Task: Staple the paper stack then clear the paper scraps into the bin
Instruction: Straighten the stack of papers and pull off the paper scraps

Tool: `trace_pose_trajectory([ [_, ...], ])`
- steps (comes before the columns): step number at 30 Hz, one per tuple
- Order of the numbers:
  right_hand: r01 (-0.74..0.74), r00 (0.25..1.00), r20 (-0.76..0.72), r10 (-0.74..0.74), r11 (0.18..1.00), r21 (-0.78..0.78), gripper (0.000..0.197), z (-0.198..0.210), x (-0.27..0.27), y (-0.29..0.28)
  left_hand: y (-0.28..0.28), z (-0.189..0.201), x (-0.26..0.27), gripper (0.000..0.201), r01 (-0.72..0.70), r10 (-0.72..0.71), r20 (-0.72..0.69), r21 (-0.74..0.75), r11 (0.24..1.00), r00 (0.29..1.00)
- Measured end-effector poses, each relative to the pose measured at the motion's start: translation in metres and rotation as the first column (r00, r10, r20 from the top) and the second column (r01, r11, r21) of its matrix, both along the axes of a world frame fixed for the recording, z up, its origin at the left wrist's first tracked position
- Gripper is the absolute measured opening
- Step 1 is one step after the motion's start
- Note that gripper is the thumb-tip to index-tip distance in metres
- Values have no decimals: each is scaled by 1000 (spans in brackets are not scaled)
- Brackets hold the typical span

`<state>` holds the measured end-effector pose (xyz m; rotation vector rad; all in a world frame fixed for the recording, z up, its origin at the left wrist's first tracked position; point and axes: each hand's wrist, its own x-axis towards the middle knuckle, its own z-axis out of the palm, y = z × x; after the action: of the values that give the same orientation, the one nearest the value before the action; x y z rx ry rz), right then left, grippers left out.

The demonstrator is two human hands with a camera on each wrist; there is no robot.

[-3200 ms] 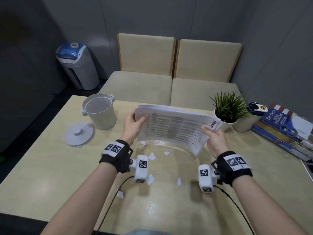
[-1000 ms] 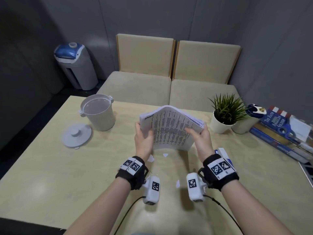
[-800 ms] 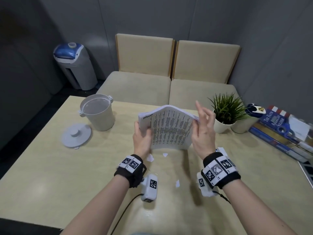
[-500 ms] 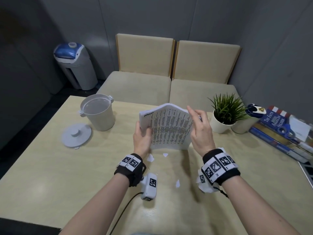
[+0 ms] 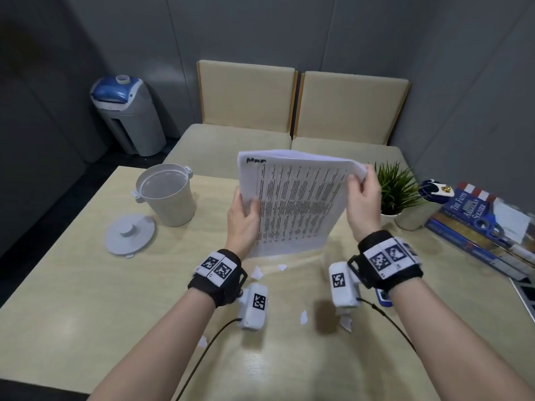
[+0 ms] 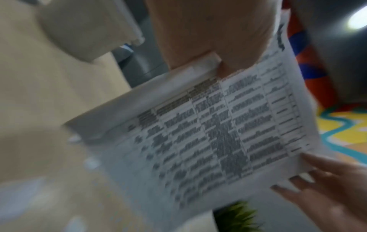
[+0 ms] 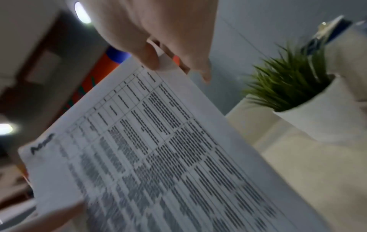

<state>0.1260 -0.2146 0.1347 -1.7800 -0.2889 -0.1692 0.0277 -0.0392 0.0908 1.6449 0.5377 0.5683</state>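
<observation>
Hands: your left hand (image 5: 242, 218) grips the left edge of the paper stack (image 5: 295, 204), thumb across the printed face; your right hand (image 5: 363, 205) pinches the stack's upper right corner between thumb and fingers.
Stack: you hold it upright above the middle of the tabletop (image 5: 72, 299), bottom edge close over the surface; whether it touches, you cannot tell.
Stapling: no staple shows in the stack, so judge this step not yet done; you appear to be squaring the sheets.
Stapler: a small blue-and-white item (image 5: 383, 298) peeks out beneath your right wrist, too hidden to name for certain.
Scraps: white paper scraps (image 5: 256, 272) lie scattered on the tabletop near the front edge, below your wrists; none cleared.
Bin: the small white bin (image 5: 165, 195) stands open toward the tabletop's far left corner, its lid (image 5: 128, 237) flat beside it.
Remaining: stapling, then gathering every scrap into the bin.
</observation>
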Motion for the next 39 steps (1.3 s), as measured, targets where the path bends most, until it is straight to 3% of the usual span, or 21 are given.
trace_pose_trajectory([
  [2, -5, 1000, -15, 6, 999, 44, 12, 11, 6, -7, -1, 11, -4, 27, 68, -68, -1, 0, 998, 998],
  [5, -18, 987, -162, 1, 995, -101, 10, -18, 15, -21, -9, -6, -13, 39, 193, -206, -134, -102, 976, 969],
  [8, -64, 902, -429, -50, 967, -248, 41, -76, 9, -42, -29, -41, -34, 43, 253, -316, -304, -230, 940, 899],
  [11, -84, 806, -578, -128, 942, -325, 37, -116, -13, -59, -49, -75, -54, 43, 268, -386, -403, -319, 909, 829],
  [15, -46, 692, -684, -232, 931, -362, 46, -118, -40, -68, -62, -112, -60, 45, 244, -410, -467, -375, 894, 784],
  [19, -19, 665, -720, -197, 960, -280, 43, -121, -41, -69, -69, -114, -46, 58, 210, -373, -525, -344, 915, 765],
  [21, -41, 660, -734, -162, 967, -250, 47, -153, -27, -73, -69, -105, -34, 64, 180, -297, -544, -258, 949, 785],
  [23, -81, 656, -746, -114, 972, -219, 64, -207, -4, -87, -68, -105, -21, 57, 128, -224, -535, -211, 969, 814],
  [24, -103, 652, -751, -105, 969, -225, 66, -214, -1, -89, -67, -107, -16, 52, 111, -198, -534, -191, 975, 822],
  [28, -179, 622, -775, -112, 943, -280, 60, -143, -32, -66, -64, -126, -9, 29, 49, -123, -522, -154, 987, 844],
  [31, -161, 648, -749, -137, 937, -311, 58, -146, -33, -64, -64, -133, -11, 30, -3, -69, -515, -137, 991, 855],
  [39, -190, 655, -746, -124, 928, -321, 55, -156, -21, -64, -58, -136, -15, 44, 55, -119, -478, -145, 988, 870],
])
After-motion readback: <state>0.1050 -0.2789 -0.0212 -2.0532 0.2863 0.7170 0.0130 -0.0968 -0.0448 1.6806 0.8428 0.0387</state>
